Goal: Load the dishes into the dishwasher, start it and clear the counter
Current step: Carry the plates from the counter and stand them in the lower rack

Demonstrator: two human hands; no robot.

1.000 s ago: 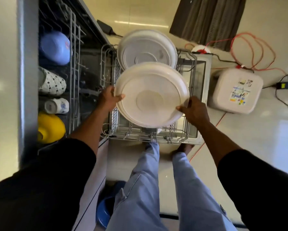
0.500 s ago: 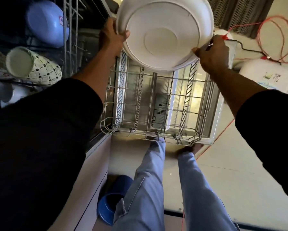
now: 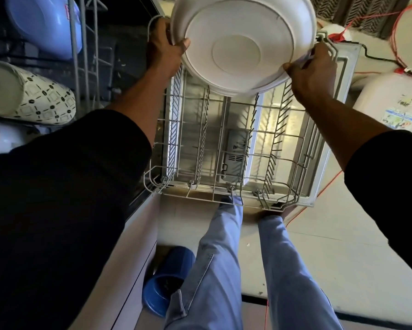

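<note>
A large white plate [image 3: 243, 44] stands on edge over the far end of the pulled-out lower dishwasher rack [image 3: 226, 148], its underside facing me. My left hand [image 3: 164, 46] grips its left rim and my right hand [image 3: 312, 70] grips its lower right rim. A second white rim shows just behind its lower edge. The rack's near tines hold nothing. The upper rack at left holds a blue bowl [image 3: 43, 22], a patterned white cup [image 3: 31, 94] on its side and another white cup [image 3: 7, 139].
The open dishwasher door [image 3: 331, 129] lies under the rack. A white appliance [image 3: 390, 98] and red cables [image 3: 405, 32] sit on the floor at right. A blue container [image 3: 164, 289] stands on the floor by my left leg. My legs are in front of the rack.
The plate has moved from the rack's middle toward its far end, both hands still gripping it. My view has dipped and come closer, and the other plate at the back is now mostly hidden.
</note>
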